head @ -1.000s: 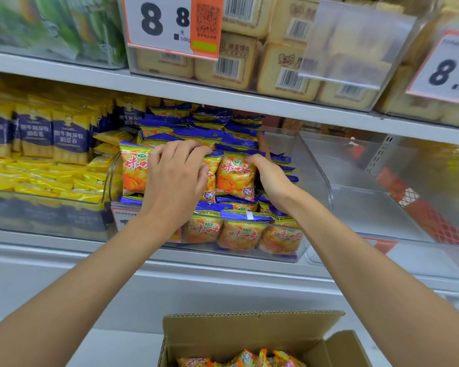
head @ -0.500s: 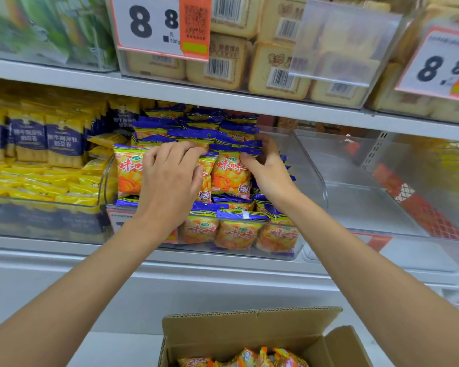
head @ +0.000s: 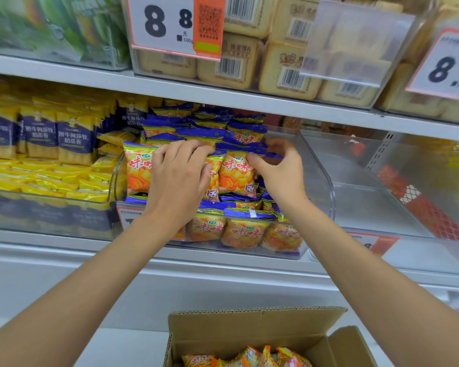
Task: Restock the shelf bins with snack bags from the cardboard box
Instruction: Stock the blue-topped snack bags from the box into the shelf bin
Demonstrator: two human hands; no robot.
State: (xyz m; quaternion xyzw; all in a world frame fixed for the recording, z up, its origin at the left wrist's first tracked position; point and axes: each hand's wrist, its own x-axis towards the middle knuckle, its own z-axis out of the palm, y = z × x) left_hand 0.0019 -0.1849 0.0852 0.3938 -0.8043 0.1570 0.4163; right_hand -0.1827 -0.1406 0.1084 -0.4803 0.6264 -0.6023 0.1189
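Yellow packs (head: 72, 139) sit far left | left hand (head: 176, 178) lies flat, fingers together, against the upright snack bags (head: 236, 173) in the clear bin (head: 329, 189), bracing the row against toppling, I'd say | right hand (head: 278, 170) pinches a bag's top edge, thumb in front, squaring it | cardboard box (head: 249, 327) below holds more.

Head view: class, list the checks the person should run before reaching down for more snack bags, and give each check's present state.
1. Row of upright bags standing in the middle bin: ok.
2. Left hand free of bags: not ok, it rests on them.
3. Right hand free: not ok, its grip pinches a bag top.
4. Cardboard box open, spare bags inside: ok.
5. Room behind the row: cannot tell.
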